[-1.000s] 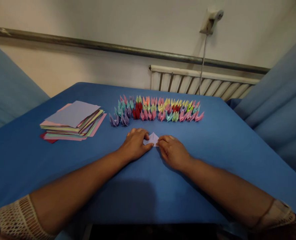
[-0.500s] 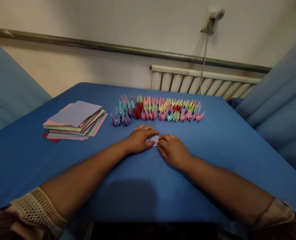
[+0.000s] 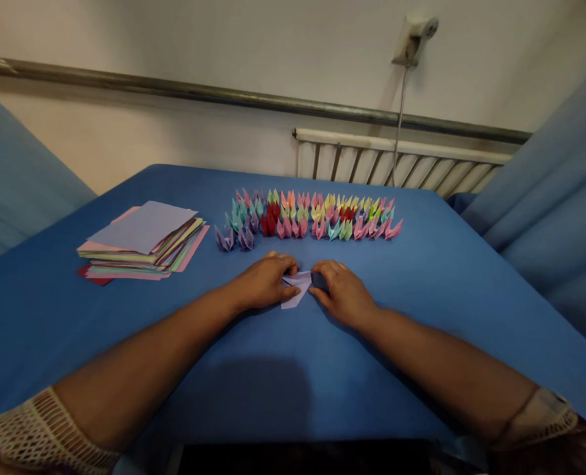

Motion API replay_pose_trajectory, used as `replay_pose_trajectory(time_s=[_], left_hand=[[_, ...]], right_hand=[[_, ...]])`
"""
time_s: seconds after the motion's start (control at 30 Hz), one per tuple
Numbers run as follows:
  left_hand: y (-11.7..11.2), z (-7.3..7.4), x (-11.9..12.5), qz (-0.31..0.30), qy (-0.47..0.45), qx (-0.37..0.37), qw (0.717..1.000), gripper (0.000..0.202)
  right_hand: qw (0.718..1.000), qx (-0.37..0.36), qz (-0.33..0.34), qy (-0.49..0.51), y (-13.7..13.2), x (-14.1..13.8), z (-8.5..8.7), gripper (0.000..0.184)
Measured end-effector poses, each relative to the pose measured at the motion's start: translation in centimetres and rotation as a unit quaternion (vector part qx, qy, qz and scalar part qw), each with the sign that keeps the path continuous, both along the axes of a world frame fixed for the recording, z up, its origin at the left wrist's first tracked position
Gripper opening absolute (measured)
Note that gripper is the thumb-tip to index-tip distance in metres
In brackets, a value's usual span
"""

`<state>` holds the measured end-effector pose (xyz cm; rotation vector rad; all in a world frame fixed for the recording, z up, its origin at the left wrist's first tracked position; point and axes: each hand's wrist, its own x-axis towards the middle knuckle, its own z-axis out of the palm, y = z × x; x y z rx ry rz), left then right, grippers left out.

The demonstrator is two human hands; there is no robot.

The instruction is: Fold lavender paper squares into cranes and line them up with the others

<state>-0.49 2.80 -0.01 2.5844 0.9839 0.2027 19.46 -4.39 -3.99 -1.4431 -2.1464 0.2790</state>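
A small lilac sheet of origami paper (image 3: 297,287), partly folded, is held between my two hands over the blue-covered table (image 3: 362,396). My left hand (image 3: 267,282) pinches its left side, thumb in front and fingers behind. On the other side my right hand (image 3: 343,290) is closed on the paper's right part, which looks dark in shadow. A pointed flap hangs toward me near the left thumb. Behind the hands stand rows of folded paper cranes (image 3: 300,227) in pink, red, yellow, green, teal and purple.
To the left lies a stack of coloured paper sheets (image 3: 144,231), a lilac one on top. Beyond the table are a wall rail (image 3: 223,95), a white radiator (image 3: 372,158) and a socket with a cord (image 3: 414,43). Blue curtains (image 3: 559,178) hang at both sides.
The paper was low and mostly covered by my fingers; now more of it shows, with a flap opened toward me. My left hand has shifted slightly left and down.
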Motion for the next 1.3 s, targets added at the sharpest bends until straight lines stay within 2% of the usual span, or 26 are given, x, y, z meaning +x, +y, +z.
replay_pose_trajectory(time_s=[0.1, 0.2, 0.27, 0.33, 0.4, 0.47, 0.63, 0.83, 0.93, 1.13, 1.3], left_hand=[[-0.5, 0.1, 0.0, 0.037, -0.017, -0.051, 0.998, 0.022], [-1.0, -0.3, 0.3, 0.098, -0.137, -0.131, 0.977, 0.034], [-1.2, -0.6, 0.8, 0.141, -0.249, -0.192, 0.939, 0.044], [-1.5, -0.9, 1.3, 0.178, -0.340, -0.236, 0.893, 0.044], [-1.9, -1.1, 1.8, 0.197, -0.394, -0.269, 0.856, 0.039], [-2.3, -1.2, 2.1, 0.196, -0.409, -0.307, 0.837, 0.036], [-2.7, -1.3, 2.0, 0.188, -0.379, -0.357, 0.833, 0.031], [-3.0, -1.0, 2.0, 0.206, -0.370, -0.381, 0.822, 0.028], [-3.0, -0.8, 2.2, 0.209, -0.382, -0.374, 0.819, 0.027], [-2.5, -0.6, 2.2, 0.224, -0.373, -0.327, 0.839, 0.025], [-2.4, -0.7, 2.0, 0.233, -0.393, -0.354, 0.816, 0.026]], right_hand=[[0.998, -0.007, -0.008, 0.064, 0.2, 0.0, -0.5, 0.040], [0.980, -0.042, -0.026, 0.193, 0.5, -0.2, -1.0, 0.045], [0.950, -0.090, -0.016, 0.298, 0.6, -0.5, -1.2, 0.041], [0.912, -0.143, 0.015, 0.385, 0.8, -0.8, -1.3, 0.031], [0.880, -0.183, 0.041, 0.436, 0.9, -1.0, -1.3, 0.023], [0.865, -0.199, 0.038, 0.460, 1.0, -1.0, -1.2, 0.023], [0.859, -0.164, 0.004, 0.485, 1.1, -0.9, -1.0, 0.026], [0.858, -0.199, 0.006, 0.474, 1.0, -0.9, -0.8, 0.029], [0.866, -0.190, -0.002, 0.463, 0.9, -1.0, -0.9, 0.028], [0.879, -0.193, 0.017, 0.436, 0.5, -1.2, -1.1, 0.023], [0.867, -0.192, -0.003, 0.459, 0.7, -1.1, -1.0, 0.026]])
